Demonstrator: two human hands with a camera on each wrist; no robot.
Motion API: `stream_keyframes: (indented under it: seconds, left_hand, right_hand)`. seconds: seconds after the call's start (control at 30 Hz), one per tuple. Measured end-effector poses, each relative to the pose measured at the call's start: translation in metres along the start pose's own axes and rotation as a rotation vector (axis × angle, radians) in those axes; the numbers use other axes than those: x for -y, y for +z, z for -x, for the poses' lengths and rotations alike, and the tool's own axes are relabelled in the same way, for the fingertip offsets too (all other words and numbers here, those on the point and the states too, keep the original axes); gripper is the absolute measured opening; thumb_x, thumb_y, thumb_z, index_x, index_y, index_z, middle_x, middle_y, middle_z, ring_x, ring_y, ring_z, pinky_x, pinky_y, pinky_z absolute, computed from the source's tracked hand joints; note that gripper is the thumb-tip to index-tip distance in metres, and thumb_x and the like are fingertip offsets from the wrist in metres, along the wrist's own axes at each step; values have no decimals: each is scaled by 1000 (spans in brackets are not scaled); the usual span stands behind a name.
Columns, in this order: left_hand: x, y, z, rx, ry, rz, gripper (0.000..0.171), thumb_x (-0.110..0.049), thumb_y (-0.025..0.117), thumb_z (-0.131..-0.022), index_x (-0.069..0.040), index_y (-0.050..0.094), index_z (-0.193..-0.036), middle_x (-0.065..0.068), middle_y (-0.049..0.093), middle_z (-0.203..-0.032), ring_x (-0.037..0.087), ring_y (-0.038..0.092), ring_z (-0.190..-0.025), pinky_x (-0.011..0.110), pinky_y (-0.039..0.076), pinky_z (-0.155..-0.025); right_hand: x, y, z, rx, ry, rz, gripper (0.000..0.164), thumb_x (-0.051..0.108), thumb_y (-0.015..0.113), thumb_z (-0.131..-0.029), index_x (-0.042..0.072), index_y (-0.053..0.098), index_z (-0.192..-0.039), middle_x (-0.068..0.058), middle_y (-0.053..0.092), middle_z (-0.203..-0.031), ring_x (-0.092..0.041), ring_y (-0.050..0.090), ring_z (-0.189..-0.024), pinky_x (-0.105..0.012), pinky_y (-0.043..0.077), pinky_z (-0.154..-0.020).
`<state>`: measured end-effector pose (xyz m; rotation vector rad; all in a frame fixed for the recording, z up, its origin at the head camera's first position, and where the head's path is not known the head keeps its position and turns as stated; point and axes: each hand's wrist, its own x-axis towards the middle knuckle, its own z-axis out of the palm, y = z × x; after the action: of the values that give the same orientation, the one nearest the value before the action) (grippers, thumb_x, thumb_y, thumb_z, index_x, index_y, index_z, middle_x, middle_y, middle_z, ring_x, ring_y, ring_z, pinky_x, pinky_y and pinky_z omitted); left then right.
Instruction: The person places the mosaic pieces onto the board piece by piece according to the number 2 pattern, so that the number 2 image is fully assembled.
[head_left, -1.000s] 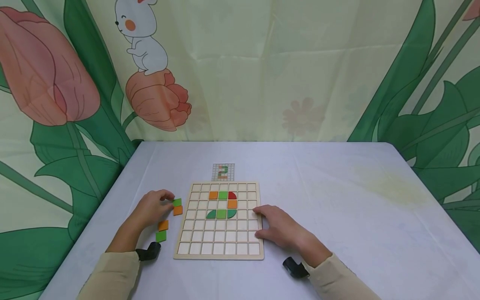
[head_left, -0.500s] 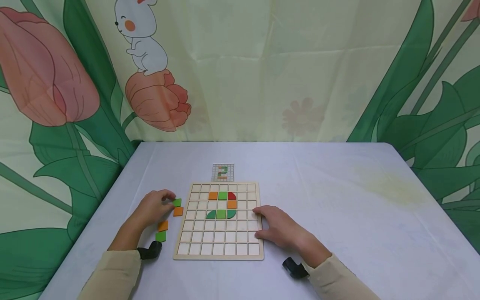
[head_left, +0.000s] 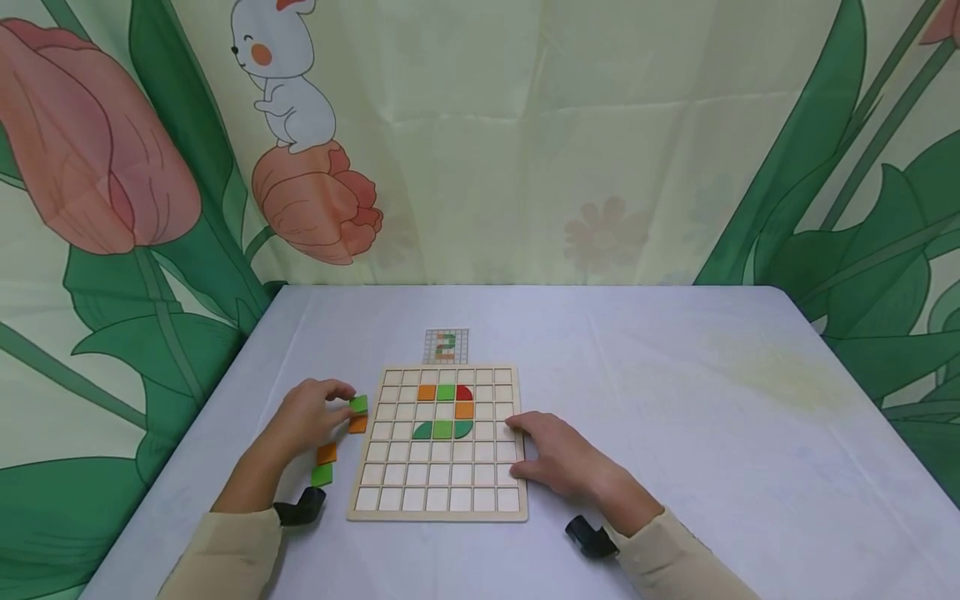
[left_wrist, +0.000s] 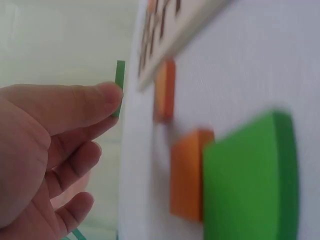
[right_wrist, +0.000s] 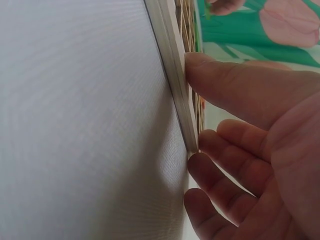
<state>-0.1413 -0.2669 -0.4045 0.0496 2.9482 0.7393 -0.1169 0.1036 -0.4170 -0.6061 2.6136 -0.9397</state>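
My left hand (head_left: pixel 303 412) pinches a green square tile (left_wrist: pixel 120 73) between thumb and fingers, raised off the table left of the wooden grid board (head_left: pixel 438 516). An orange tile (head_left: pixel 357 426) lies just below it, partly covered in the head view. Closer to me lie another orange tile (head_left: pixel 326 453) and a green tile (head_left: pixel 322 474), side by side. At the board's right edge rests my right hand (head_left: pixel 562 454), thumb and fingertips touching the frame, fingers relaxed. Orange, green, red and dark green pieces, some with rounded corners, sit in cells of the board's upper half.
A small printed pattern card (head_left: pixel 446 346) lies against the board's far edge. White cloth covers the table (head_left: pixel 675 400), with a flower-print curtain (head_left: pixel 480 167) behind it. A small black camera (head_left: pixel 590 537) is worn at my right wrist, with another (head_left: pixel 302 507) at the left.
My left hand has lifted the green tile off the table and shifted it slightly right, so it now overlaps the orange tile in view. The right hand stays in place.
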Motion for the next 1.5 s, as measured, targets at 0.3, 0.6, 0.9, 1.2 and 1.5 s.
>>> stream_keyframes:
  seconds: [0.3, 0.6, 0.9, 1.2, 1.5]
  left_hand:
    - [-28, 0, 14, 34, 17, 27, 31, -14, 74, -91, -5, 70, -121, 15, 61, -120, 36, 53, -117, 53, 49, -94]
    - [-46, 3, 23, 14, 79, -9, 26, -11, 78, -87, -9, 74, -113, 6, 64, -109, 30, 55, -108, 48, 51, -88]
    - [-56, 12, 29, 55, 104, -3, 20, -11, 78, -86, -15, 75, -105, 3, 62, -105, 23, 54, -96, 37, 50, -76]
    - [-61, 30, 32, 73, 94, -1, 17, -13, 82, -82, -17, 76, -97, -2, 61, -97, 19, 55, -96, 37, 50, -79]
    - [-66, 41, 32, 48, 160, -64, 14, -13, 83, -81, -19, 77, -92, -7, 61, -91, 15, 53, -90, 32, 48, -74]
  right_hand:
    - [1, 0, -1, -5, 6, 7, 60, 14, 79, -85, 0, 54, -138, -13, 54, -140, -31, 46, -133, -46, 37, -110]
    - [1, 0, -2, -6, 7, 11, 61, 15, 80, -85, 0, 54, -139, -13, 54, -140, -31, 47, -133, -47, 37, -109]
    - [1, 0, -1, -14, 12, 4, 61, 14, 80, -85, 0, 54, -138, -13, 54, -140, -31, 47, -133, -46, 38, -109]
    - [0, 2, -1, -14, 14, 4, 60, 14, 80, -85, 0, 54, -138, -12, 54, -139, -30, 47, -133, -45, 38, -109]
    - [-1, 2, -1, -6, 13, 0, 60, 15, 80, -85, 0, 54, -138, -13, 54, -140, -31, 47, -133, -46, 37, -110]
